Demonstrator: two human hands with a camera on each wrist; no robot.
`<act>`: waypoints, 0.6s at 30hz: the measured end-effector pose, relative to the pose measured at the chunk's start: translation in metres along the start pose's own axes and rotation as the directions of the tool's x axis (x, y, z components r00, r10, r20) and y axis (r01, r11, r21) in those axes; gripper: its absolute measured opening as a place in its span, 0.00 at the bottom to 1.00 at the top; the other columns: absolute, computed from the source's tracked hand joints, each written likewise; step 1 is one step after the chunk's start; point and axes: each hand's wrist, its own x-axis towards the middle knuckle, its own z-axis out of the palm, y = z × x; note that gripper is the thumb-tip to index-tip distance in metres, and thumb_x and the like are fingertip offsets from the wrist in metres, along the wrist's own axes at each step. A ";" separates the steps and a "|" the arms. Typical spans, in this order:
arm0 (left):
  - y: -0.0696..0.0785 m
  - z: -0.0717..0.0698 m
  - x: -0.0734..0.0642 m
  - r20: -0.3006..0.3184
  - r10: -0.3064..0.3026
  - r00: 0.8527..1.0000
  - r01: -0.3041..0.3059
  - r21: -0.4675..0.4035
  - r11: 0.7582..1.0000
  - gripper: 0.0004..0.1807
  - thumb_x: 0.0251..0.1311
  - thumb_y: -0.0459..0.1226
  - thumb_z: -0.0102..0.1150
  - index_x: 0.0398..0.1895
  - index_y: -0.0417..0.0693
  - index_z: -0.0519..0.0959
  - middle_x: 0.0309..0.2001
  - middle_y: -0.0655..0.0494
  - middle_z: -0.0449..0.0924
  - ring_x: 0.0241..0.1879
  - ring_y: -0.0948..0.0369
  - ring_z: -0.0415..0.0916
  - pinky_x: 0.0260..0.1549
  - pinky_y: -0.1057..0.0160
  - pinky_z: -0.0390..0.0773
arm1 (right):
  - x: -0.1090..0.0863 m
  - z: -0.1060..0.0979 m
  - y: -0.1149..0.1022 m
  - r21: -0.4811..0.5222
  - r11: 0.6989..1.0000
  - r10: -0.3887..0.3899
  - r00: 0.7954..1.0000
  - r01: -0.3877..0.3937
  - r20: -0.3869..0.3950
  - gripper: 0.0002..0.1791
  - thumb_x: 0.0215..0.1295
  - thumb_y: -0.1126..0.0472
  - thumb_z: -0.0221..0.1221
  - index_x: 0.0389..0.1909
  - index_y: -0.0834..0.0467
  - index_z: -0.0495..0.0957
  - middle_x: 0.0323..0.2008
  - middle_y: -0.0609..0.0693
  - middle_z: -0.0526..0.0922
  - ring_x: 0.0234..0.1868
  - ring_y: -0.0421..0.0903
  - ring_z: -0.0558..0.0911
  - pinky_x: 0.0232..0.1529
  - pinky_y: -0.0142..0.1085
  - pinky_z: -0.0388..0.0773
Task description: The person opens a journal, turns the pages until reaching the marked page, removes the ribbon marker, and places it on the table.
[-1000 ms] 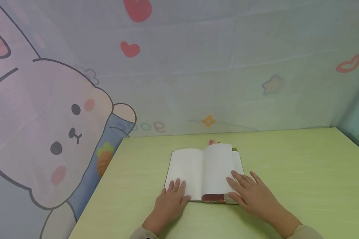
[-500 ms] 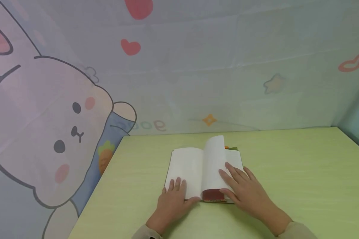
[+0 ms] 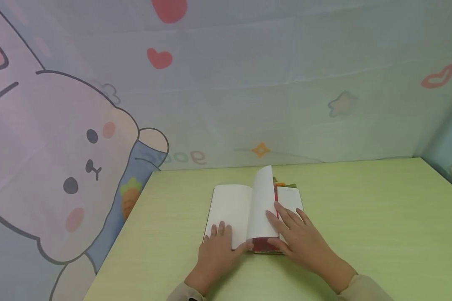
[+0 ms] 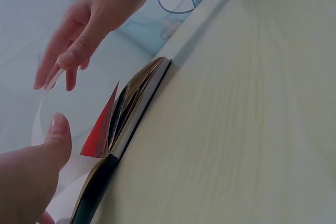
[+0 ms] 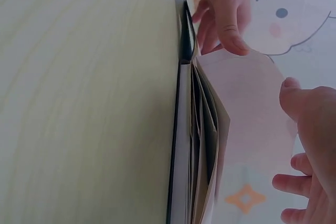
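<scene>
An open book with blank white pages and a dark cover lies on the table. Its right side carries a lifted white page, curving up toward the spine. My right hand pinches this page by its outer edge, fingers on its upper face and thumb at the lower corner. Below it shows a dark red sheet, seen as a red flap in the left wrist view. My left hand rests on the lower left page with fingers extended, its thumb reaching to the spine.
A pale green table bears the book. Green and orange tabs stick out past its top edge. Behind stands a printed fabric backdrop with a rabbit picture at left.
My right hand has moved left, drawing the page up and toward the spine, so more of the red sheet and right side shows. The left thumb has slid toward the spine.
</scene>
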 end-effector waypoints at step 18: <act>0.002 -0.011 0.001 -0.331 0.134 0.934 -0.139 0.008 0.990 0.56 0.48 0.70 0.51 0.71 0.40 0.51 0.70 0.43 0.53 0.66 0.46 0.55 0.40 0.44 0.75 | 0.003 0.003 0.008 0.020 1.000 -0.010 0.998 0.009 0.065 0.38 0.57 0.47 0.63 0.66 0.57 0.64 0.66 0.60 0.62 0.57 0.57 0.70 0.56 0.58 0.62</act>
